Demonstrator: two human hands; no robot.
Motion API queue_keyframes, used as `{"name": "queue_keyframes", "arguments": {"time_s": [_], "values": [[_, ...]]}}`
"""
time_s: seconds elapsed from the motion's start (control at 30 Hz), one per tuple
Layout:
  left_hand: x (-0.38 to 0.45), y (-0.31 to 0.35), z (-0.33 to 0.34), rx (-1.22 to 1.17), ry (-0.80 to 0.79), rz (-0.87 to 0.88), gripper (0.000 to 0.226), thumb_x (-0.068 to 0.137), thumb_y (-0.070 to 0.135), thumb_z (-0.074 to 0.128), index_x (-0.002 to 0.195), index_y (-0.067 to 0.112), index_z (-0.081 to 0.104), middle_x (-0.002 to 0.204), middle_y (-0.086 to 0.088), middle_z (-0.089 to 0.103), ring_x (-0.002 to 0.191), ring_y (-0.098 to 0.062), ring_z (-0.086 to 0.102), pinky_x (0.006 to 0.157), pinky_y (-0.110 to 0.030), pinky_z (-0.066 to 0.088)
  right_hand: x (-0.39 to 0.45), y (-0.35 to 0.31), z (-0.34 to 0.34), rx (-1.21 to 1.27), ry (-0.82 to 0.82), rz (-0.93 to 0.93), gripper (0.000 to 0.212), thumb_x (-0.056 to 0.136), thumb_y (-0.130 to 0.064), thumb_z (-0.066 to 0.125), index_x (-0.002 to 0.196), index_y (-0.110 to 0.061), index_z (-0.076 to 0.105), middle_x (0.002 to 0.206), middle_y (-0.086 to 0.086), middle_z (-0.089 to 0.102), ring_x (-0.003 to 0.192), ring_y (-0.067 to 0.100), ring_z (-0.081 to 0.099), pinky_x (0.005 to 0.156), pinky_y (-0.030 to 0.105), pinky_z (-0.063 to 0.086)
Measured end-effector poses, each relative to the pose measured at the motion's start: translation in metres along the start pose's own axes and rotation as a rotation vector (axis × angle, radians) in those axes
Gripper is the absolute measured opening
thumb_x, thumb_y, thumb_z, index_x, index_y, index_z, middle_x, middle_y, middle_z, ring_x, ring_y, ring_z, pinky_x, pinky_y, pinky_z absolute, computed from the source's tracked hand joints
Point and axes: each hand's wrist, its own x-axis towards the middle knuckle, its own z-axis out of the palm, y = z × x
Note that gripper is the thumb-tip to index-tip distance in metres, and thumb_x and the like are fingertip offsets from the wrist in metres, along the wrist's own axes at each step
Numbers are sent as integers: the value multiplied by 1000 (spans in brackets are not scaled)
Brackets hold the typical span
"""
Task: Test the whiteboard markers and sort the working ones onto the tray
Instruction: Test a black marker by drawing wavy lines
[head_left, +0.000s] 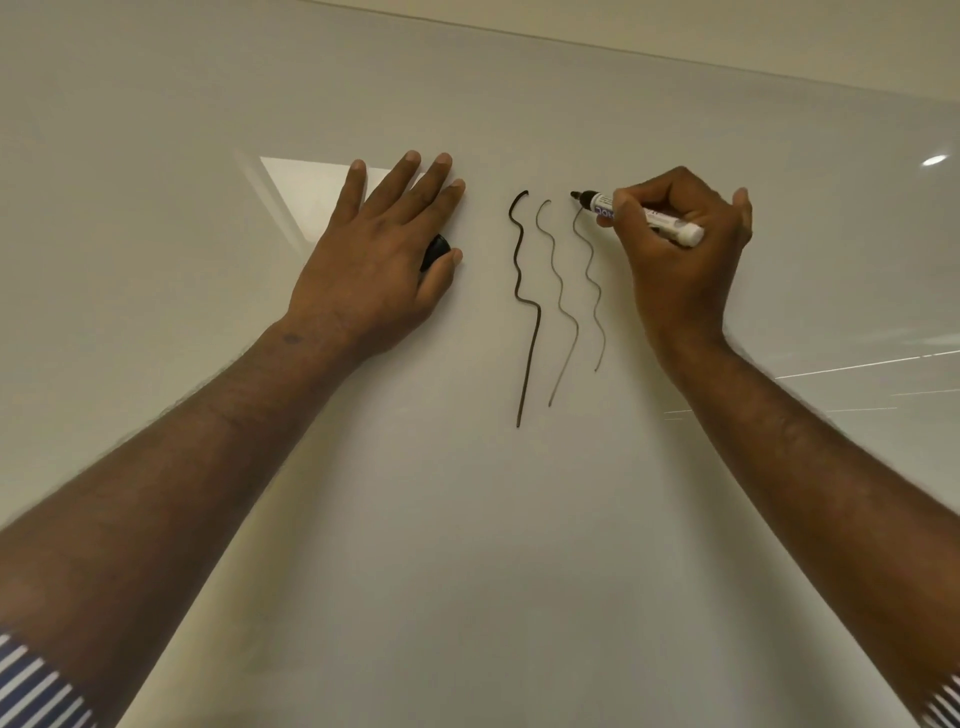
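At the far left a striped sleeve (31, 686) is pushed back on the forearm, and the left hand (374, 249) lies flat against the whiteboard (467, 519), fingers spread, with a black cap (435, 250) pinned between its thumb and palm. To the right of it run three wavy test lines: a dark, heavy line (522, 306), then a faint grey line (561, 306), then a third line (592, 291), thin and grey but slightly darker at its top. Right of that, the right hand (680, 249) is closed around one whiteboard marker (644, 215), white-bodied with a printed label, its black tip (575, 195) at or just beside the top of the third line; whether it touches the board I cannot tell. The tray is not in view, so sorting looks not yet begun for this marker. The main risk is a wrong verdict: the two grey lines are weak, and a half-dry marker could be passed as working if judged only by the darker start of its stroke. The cap could also slip from under the thumb if the left hand lifts or slides, and the uncapped tip could smear the lines or mark the hand. Count: one marker, one cap, three lines, two hands, one board.
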Motion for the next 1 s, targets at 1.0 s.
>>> {"name": "queue_keyframes", "arguments": {"time_s": [1.0], "values": [[-14,6,-2,-114,8,-47,58,104,41,30,158,18,28,167,-1,19,155,-19,10,127,-47,2,-142,0,-78,-28,-242,-165,19,82,-20,61,67,-9,66,75,-4,68,106,15,68,119,62,18]]}}
